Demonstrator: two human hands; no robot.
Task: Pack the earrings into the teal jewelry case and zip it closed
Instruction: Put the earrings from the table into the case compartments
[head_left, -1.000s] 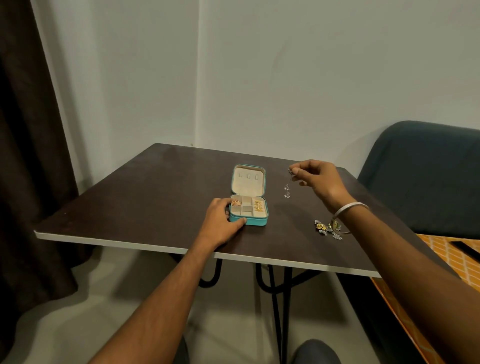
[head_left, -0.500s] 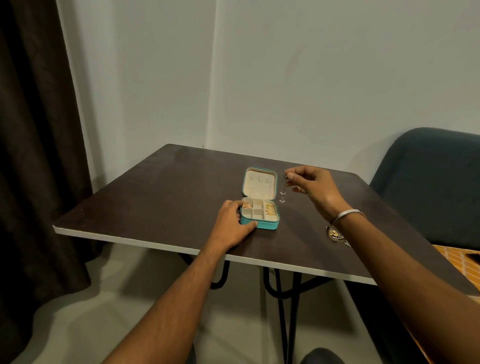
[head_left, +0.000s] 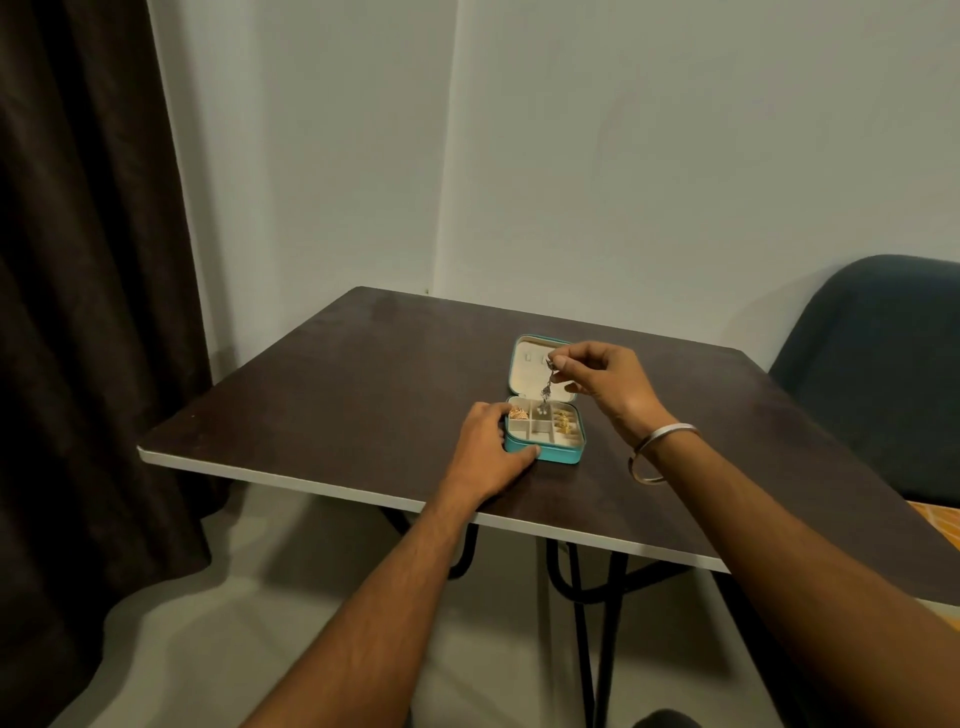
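Watching from my end, the left hand keeps gripping the near-left corner of the teal case, thumb along the front wall, pinning it to the surface. The case lies open, lid back, gold earrings already in its left and right compartments. The change is on the right: the right hand has travelled in from beside the case and now pinches a dangling silver earring directly over the middle back compartment. I judge only the drop remains for this piece; zipping comes later.
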